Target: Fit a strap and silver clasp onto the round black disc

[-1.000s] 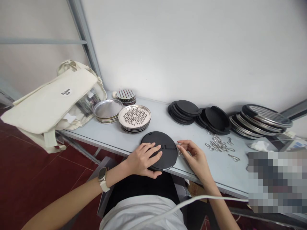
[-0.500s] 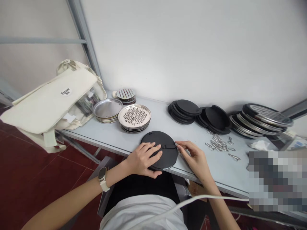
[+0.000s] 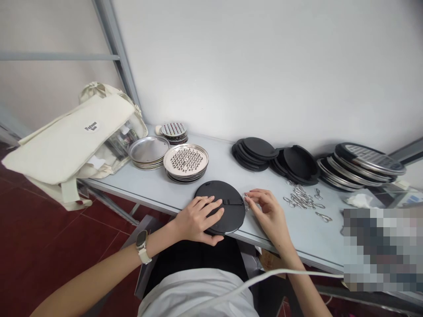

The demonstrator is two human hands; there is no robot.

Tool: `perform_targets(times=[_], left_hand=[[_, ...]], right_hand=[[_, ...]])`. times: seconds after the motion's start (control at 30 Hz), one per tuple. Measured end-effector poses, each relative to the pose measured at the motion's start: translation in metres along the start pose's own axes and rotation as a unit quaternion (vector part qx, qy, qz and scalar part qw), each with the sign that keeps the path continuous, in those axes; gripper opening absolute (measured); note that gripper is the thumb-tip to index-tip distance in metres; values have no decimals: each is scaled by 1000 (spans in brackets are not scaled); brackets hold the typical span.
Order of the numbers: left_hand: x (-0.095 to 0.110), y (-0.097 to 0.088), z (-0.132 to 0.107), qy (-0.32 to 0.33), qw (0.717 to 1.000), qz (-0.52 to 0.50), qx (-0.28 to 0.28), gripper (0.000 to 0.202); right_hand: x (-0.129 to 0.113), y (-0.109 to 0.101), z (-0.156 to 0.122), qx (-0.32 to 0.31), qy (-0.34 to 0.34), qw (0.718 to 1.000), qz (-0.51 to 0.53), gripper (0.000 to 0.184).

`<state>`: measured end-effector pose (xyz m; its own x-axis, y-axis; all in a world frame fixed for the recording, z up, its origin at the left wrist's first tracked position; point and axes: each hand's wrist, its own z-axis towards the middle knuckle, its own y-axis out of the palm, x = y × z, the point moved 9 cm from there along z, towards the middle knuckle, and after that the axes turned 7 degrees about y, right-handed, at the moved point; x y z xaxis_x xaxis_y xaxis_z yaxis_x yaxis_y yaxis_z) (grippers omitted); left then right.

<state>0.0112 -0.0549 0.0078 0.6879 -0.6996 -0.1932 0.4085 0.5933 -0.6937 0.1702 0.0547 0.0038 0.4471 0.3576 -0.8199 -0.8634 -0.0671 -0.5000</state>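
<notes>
A flat, round black disc, perhaps plastic [image 3: 234,216], lies at the near edge of the long pale-grey table [image 3: 218,160], in front of the person. The left hand [image 3: 198,219] clasps its left part, fingers slightly spread over the top and thumb at the near rim. Being round, the disc has no long axis, but a straight black slot [image 3: 234,203] runs from about its middle to the right rim, toward the right hand [image 3: 269,215]. That hand, the nearer one to the slot's outer end, pinches a small silvery wire clip [image 3: 246,202] between thumb and forefinger, just beside the rim; whether clip and rim touch cannot be told. Farther right, toward the table's right end, lies a loose pile of silvery wire clips [image 3: 302,199], well apart from the disc.
</notes>
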Motion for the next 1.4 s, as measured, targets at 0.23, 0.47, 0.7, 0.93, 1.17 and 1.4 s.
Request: perform_targets(times=[0.23, 0.47, 0.7, 0.93, 1.17, 1.4], left_hand=[[1, 0, 0, -1, 1000, 3, 2, 58], [0, 2, 1, -2, 1000, -1, -7, 58], [0, 2, 1, -1, 1000, -1, -5, 58], [0, 2, 0, 0, 1000, -3, -8, 59], [0, 1, 0, 1, 1000, 2, -3, 58], [0, 3, -1, -3, 1000, -3, -14, 58]], right_hand=[[-10, 6, 0, -34, -21, 999, -4, 20], [-8, 12, -4, -86, 16, 996, -29, 26], [-6, 17, -8, -119, 29, 992, -38, 27], [-4, 20, -8, -124, 29, 991, -33, 24], [-5, 24, -6, -120, 22, 992, -38, 19], [-7, 24, -10, -141, 21, 988, -52, 20]])
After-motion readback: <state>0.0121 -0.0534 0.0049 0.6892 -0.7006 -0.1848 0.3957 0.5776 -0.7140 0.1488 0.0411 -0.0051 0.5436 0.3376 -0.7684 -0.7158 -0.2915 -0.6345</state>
